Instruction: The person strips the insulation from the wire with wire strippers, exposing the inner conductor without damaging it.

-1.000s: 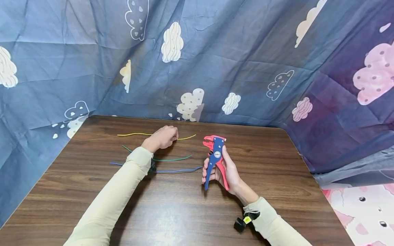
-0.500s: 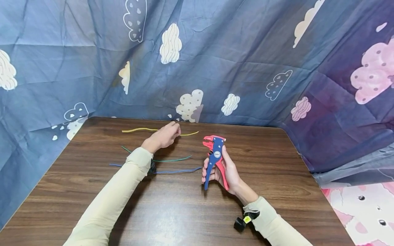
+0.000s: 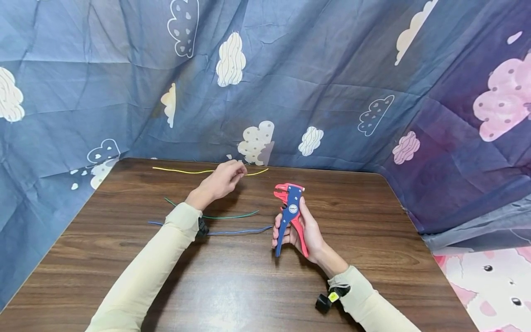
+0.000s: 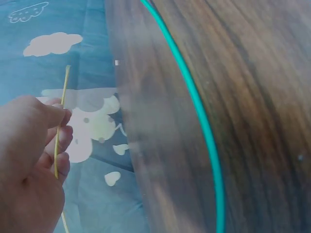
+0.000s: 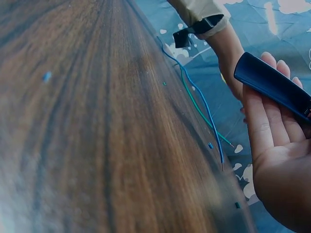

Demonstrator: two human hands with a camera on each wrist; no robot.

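Yellow wire [image 4: 58, 141] is pinched in the grip of the left hand [image 3: 224, 179], between thumb and fingers, in the upper middle of the head view; its ends are left sticking out on either side of the hand, near the far edge of the counter [image 3: 332, 216]. Right of the frame's centre, a blue and red wire stripper [image 3: 292, 207] is grasped by the right hand [image 3: 309, 230], its red jaws turned to the upper left, its handles laid across the fingers. Below the left hand, a green wire [image 4: 200, 112] is stretched out on the counter, and lower down a blue wire [image 3: 240, 232], whose right end is seen near the right fingertips; both are partly covered by the left forearm. Small blue scraps [image 5: 46, 76] and green scraps [image 5: 164, 83] are shown by the right wrist view. Beige sleeves [image 3: 145, 272] are worn, and a black device [image 3: 332, 297] with a yellow label is strapped at the right wrist. Behind the counter, blue cloth [image 3: 323, 78] printed with clouds is hung.
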